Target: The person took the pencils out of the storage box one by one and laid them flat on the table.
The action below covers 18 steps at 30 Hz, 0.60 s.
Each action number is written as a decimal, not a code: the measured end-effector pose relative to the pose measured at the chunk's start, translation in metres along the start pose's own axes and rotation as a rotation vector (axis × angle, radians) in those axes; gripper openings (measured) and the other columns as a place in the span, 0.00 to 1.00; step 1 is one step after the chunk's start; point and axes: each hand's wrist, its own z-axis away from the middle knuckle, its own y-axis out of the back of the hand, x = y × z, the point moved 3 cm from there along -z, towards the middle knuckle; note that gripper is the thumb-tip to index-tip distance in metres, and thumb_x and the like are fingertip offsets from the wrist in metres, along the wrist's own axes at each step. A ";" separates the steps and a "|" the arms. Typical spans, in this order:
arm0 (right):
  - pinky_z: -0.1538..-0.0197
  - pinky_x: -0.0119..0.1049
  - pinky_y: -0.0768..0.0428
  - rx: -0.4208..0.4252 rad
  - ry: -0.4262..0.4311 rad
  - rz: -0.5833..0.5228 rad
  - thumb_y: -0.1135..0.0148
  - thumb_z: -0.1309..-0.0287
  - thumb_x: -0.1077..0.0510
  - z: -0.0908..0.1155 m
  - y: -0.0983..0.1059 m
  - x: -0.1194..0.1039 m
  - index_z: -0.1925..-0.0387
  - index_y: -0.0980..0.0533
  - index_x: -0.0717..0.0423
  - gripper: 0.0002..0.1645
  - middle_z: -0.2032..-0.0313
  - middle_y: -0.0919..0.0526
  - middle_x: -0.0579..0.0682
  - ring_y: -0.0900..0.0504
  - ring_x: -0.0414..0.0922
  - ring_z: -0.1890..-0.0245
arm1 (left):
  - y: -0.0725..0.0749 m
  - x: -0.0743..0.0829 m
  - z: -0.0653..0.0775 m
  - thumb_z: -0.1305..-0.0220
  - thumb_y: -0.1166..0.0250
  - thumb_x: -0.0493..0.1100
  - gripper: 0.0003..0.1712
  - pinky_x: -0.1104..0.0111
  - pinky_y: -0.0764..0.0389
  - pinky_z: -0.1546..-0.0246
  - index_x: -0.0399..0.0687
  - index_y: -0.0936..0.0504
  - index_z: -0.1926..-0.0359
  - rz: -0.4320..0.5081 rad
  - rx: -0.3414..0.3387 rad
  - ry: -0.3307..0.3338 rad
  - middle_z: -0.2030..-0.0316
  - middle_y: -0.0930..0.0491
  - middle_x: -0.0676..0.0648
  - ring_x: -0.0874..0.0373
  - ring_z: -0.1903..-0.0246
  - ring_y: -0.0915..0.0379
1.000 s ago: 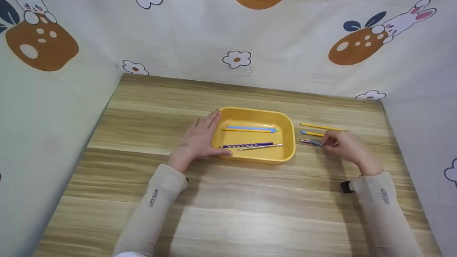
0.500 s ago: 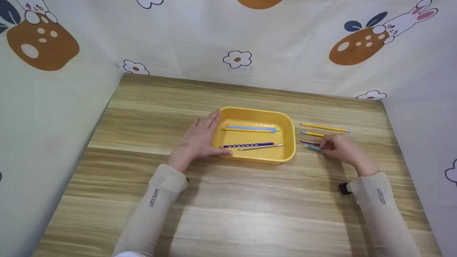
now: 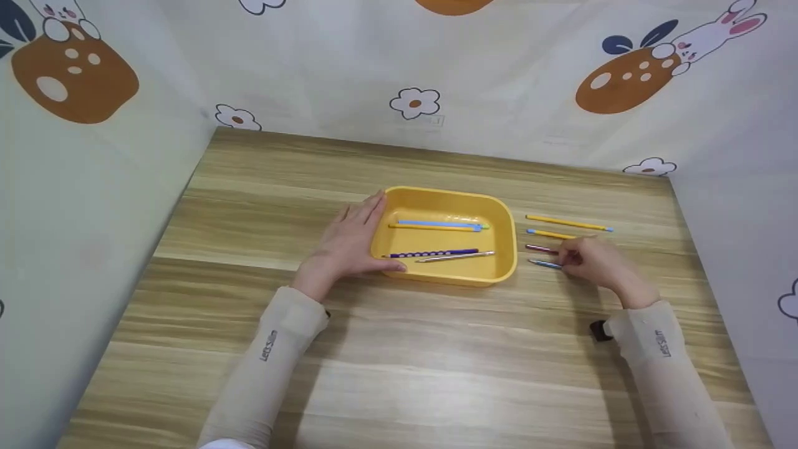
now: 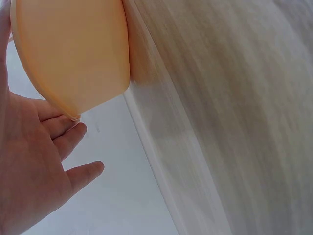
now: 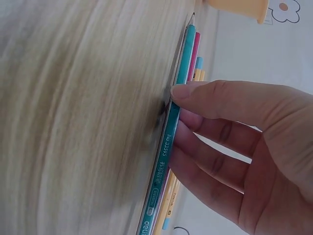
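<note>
A yellow plastic box point(image 3: 449, 274) sits mid-table, with several pencils point(image 3: 436, 228) lying in it. My left hand point(image 3: 349, 240) rests at the box's left end, fingers straight along the rim and thumb over the near corner. In the left wrist view, fingertips of my left hand point(image 4: 44, 147) touch the box edge. To the right of the box, my right hand point(image 3: 595, 262) pinches a teal pencil point(image 3: 544, 264) close over the table. The right wrist view shows thumb and fingers of my right hand point(image 5: 230, 132) on the middle of the teal pencil point(image 5: 166, 142), which bears printed lettering.
Beyond the teal pencil lie a dark red pencil point(image 3: 540, 249) and two yellow pencils with blue ends, one yellow pencil point(image 3: 570, 222) farthest back. The wooden table point(image 3: 399, 368) meets patterned walls point(image 3: 324, 75) at the back and sides.
My right hand has drawn the teal pencil towards the near side, apart from the dark red one. The back yellow pencil's blue end has come into view. My left hand stays put.
</note>
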 end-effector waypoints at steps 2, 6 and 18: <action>0.66 0.35 0.25 0.008 -0.005 0.007 0.32 0.51 0.67 0.000 -0.001 0.001 0.72 0.18 0.55 0.05 0.72 0.17 0.48 0.24 0.41 0.71 | -0.001 0.000 -0.001 0.55 0.40 0.85 0.77 0.47 0.58 0.20 0.47 0.64 0.20 0.006 -0.004 0.001 0.19 0.64 0.49 0.51 0.20 0.62; 0.65 0.36 0.23 0.004 -0.011 0.014 0.31 0.51 0.67 -0.001 -0.002 0.001 0.72 0.18 0.55 0.05 0.72 0.16 0.48 0.22 0.42 0.70 | -0.001 0.000 -0.001 0.55 0.39 0.84 0.77 0.47 0.58 0.20 0.48 0.65 0.20 0.009 -0.010 0.007 0.19 0.64 0.49 0.52 0.20 0.63; 0.60 0.45 0.17 -0.019 -0.025 0.001 0.32 0.49 0.68 0.000 -0.003 0.001 0.67 0.16 0.57 0.06 0.67 0.13 0.52 0.18 0.45 0.66 | 0.000 0.001 0.000 0.55 0.39 0.84 0.77 0.47 0.58 0.20 0.47 0.64 0.20 0.004 -0.011 0.007 0.19 0.65 0.49 0.53 0.20 0.64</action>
